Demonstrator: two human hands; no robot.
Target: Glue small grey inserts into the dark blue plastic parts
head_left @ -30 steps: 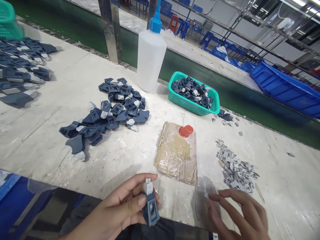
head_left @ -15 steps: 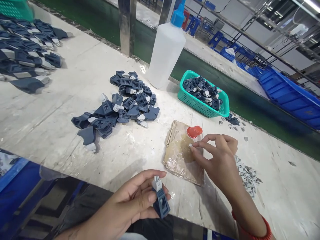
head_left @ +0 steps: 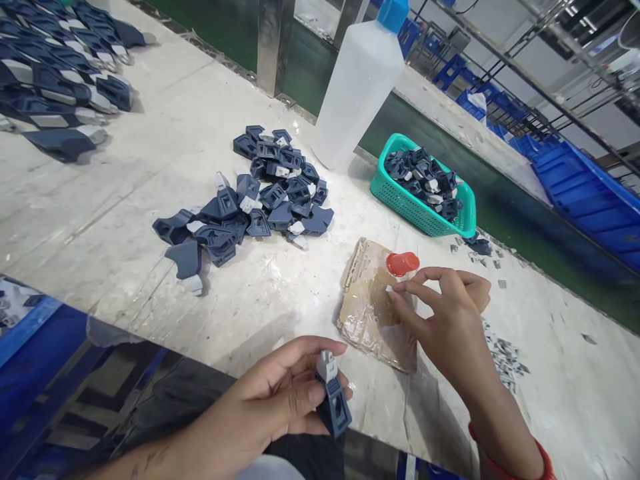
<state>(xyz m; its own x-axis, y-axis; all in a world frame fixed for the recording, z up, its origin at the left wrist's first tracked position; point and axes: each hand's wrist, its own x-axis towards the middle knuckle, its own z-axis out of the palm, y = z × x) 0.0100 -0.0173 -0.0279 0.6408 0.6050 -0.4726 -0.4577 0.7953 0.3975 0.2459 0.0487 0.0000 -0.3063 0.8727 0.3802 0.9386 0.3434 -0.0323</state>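
Note:
Near the table's front edge, my left hand [head_left: 295, 390] grips a dark blue plastic part [head_left: 336, 408] with a light grey tip [head_left: 327, 367] pointing up and away from me. My right hand [head_left: 445, 307] pinches a tiny whitish piece [head_left: 389, 289] between thumb and forefinger, just over a wet patch on a piece of cardboard [head_left: 357, 320]. A small red cap [head_left: 403, 264] lies on the cardboard beside those fingertips. Partly behind my right wrist, many tiny grey pieces [head_left: 503, 353] are scattered on the table.
A pile of dark blue parts [head_left: 280, 200] lies mid-table, with another group [head_left: 55, 80] at far left. A white bottle [head_left: 355, 93] with a blue top stands behind. The green basket [head_left: 423, 217] holds similar parts. Blue crates [head_left: 585, 187] stand beyond the green strip.
The whole scene has shifted slightly to the right in view. Both hands keep their grips, and the right fingertips stay over the cardboard.

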